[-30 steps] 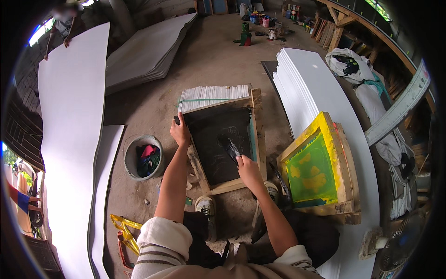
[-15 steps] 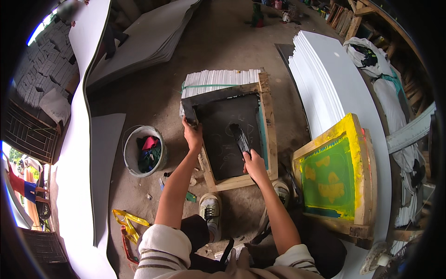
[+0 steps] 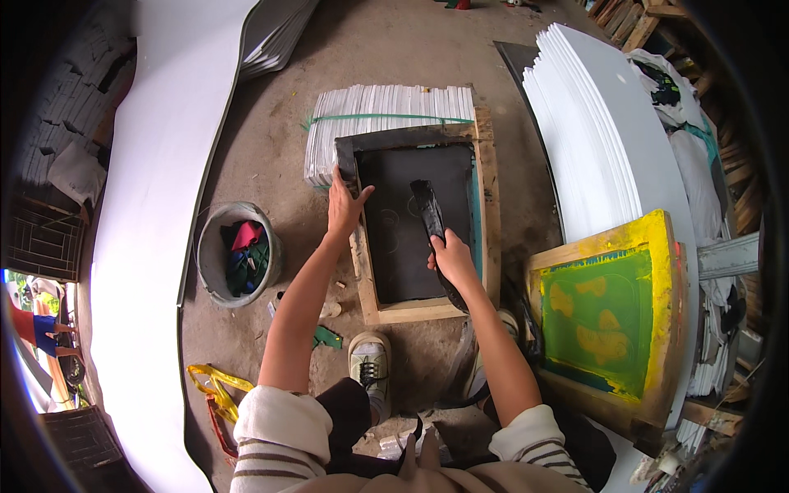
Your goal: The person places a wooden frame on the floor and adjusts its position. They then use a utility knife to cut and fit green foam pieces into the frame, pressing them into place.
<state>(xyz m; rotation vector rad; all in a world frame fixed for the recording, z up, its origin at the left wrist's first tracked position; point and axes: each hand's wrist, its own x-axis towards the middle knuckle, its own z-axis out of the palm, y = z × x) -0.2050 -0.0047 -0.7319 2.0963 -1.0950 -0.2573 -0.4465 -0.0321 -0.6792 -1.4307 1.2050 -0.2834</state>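
Note:
A wooden screen-printing frame (image 3: 488, 197) with dark mesh smeared in black ink lies in front of me, its far end against a strapped stack of white sheets (image 3: 394, 103). Faint outlines show on the mesh. My right hand (image 3: 454, 261) is closed round a black, ink-coated squeegee (image 3: 431, 212), held tilted over the right part of the mesh. At the frame's upper left side is my left hand (image 3: 345, 205), its thumb spread and its fingers stretched along the rail, touching it.
Left stands a bucket (image 3: 271, 283) with coloured rags, beside a tall white sheet (image 3: 148, 205). At right, a second frame (image 3: 657, 287) with yellow and green mesh leans by a stack of large white boards (image 3: 604, 148). A yellow strap (image 3: 218, 380) lies near my feet.
My left hand has loosened from the frame's corner, its thumb now spread away. The squeegee has come slightly nearer me and to the right. The view has shifted.

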